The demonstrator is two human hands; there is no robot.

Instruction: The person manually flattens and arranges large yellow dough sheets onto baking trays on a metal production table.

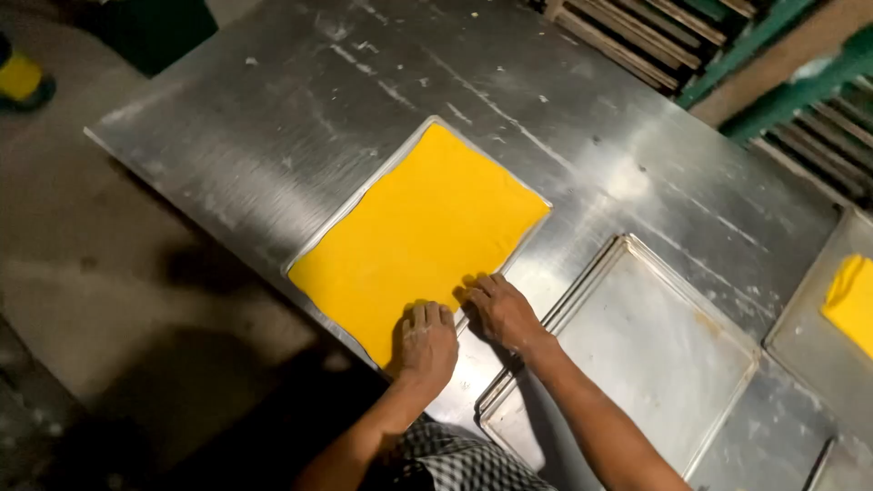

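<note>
Your left hand (427, 344) and right hand (502, 312), grip flat, unclenched, press smooth yellow dough sheet (418, 232) filling tray (350, 202). Three trays; two dough pieces.

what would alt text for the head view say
Both hands, left hand and right hand, press flat on the near edge of a yellow dough sheet filling a rectangular metal tray on a steel table. An empty metal tray sits alongside.

No packages, labels, signs or screens.
</note>
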